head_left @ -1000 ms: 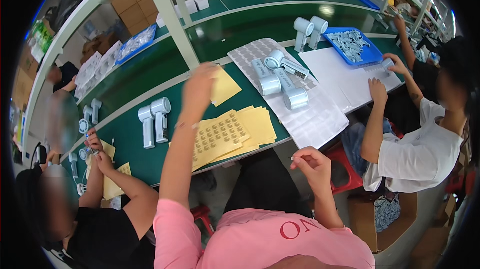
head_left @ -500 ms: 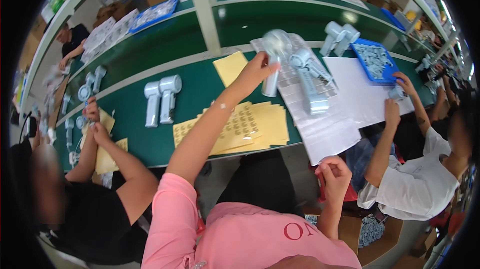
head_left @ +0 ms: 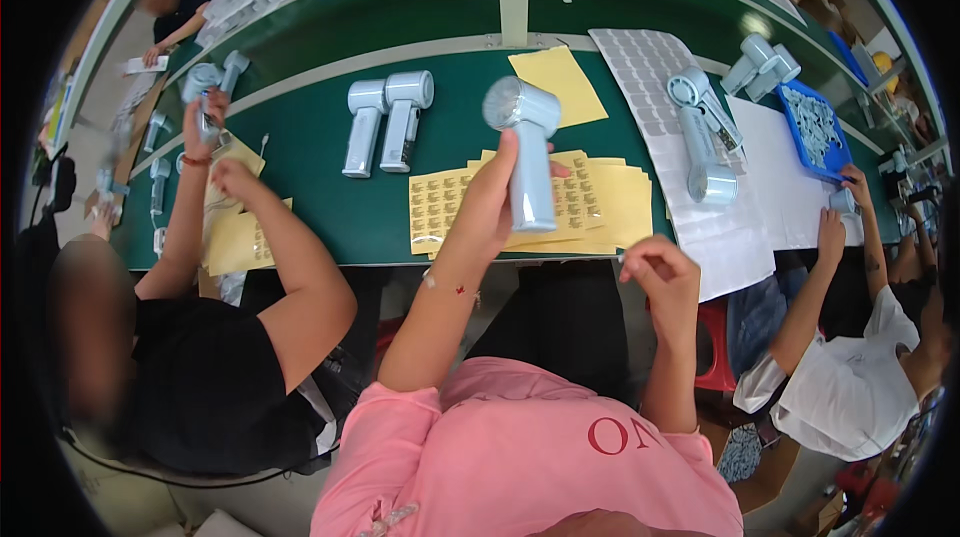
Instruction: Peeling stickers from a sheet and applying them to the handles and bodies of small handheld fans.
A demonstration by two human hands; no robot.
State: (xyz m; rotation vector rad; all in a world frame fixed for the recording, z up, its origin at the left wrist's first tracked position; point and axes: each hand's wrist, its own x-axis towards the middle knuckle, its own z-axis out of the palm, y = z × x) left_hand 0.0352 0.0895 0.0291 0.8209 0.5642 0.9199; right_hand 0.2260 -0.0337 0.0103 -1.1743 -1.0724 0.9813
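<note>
Seven pale blue handheld fans (head_left: 533,182) are near the wearer — one in the left hand (head_left: 488,199), two to its left, two on one long patterned grey sheet (head_left: 640,67), two past that sheet. One yellow sheet (head_left: 577,75) lies alone; a yellow pile (head_left: 632,209) overlaps too much to count — one blue tray (head_left: 799,139).

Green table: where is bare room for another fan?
Bare green table shows between a co-worker's forearm and the fan pair, and between that pair and the held fan, beyond the yellow sheets. Crowded: the right, with a patterned sheet bearing fans, and a blue tray.
</note>
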